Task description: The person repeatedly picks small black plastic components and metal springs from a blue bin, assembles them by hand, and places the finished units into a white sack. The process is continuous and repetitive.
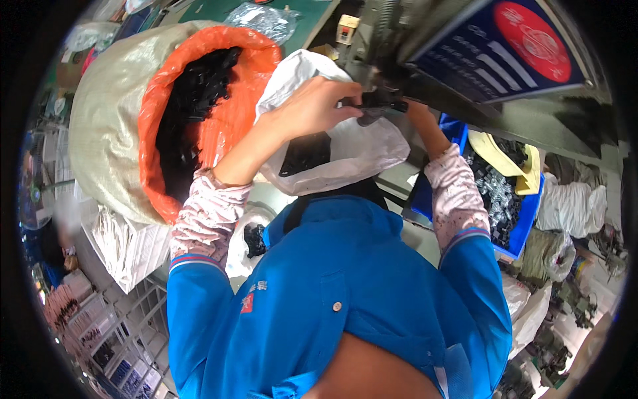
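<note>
My left hand [322, 106] is raised above an open white plastic bag [372, 143], its fingers closed in a pinch on a small dark part [373, 101] at the head of a machine. The part's exact kind is hard to make out. From the other side my right hand [420, 118] reaches in to the same spot, with its fingertips mostly hidden by the machine. Black pieces [306, 154] lie inside the white bag, below my left wrist.
On the left stands a big woven sack [106, 120] with an orange liner [222, 136], holding many black parts [193, 93]. A blue bin [528, 223] of small clear and dark pieces, with a yellow tray [495, 154] in it, is on the right. A blue machine sign [492, 56] overhangs.
</note>
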